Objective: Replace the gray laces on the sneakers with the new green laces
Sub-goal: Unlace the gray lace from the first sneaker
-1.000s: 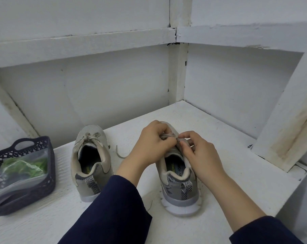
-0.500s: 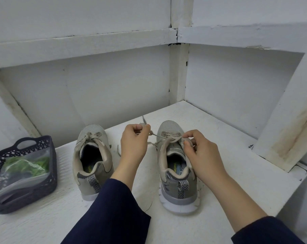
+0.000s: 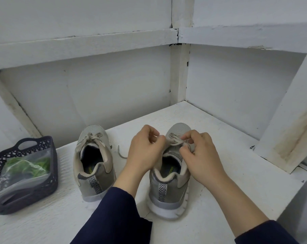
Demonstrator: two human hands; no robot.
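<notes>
a person in dark navy sleeves starts on a lace swap at a white painted tabletop. both hands are at the gray mesh sneaker on the right. the left hand and the right hand have curled fingers pinching its flat gray lace near the top of the tongue, 1 on each side. a loose lace end trails onto the tabletop between the 2 shoes.

the bow appears undone, but the lace looks threaded through its eyelets as far as can be seen (the hands hide the upper rows). the matching gray mesh sneaker on the left stands just beside it, heel toward the camera, its own tied gray lace untouched.

the new green laces lie in a clear plastic bag inside a dark perforated plastic basket at the left edge of the tabletop, well apart from the hands.

on this evidence the job is at its very start: 0 of 2 sneakers are unlaced and the green laces are not yet out of the bag. left to do, on this reading, are pulling the gray lace from each shoe, opening the bag, then threading and tying the green pair.
</notes>
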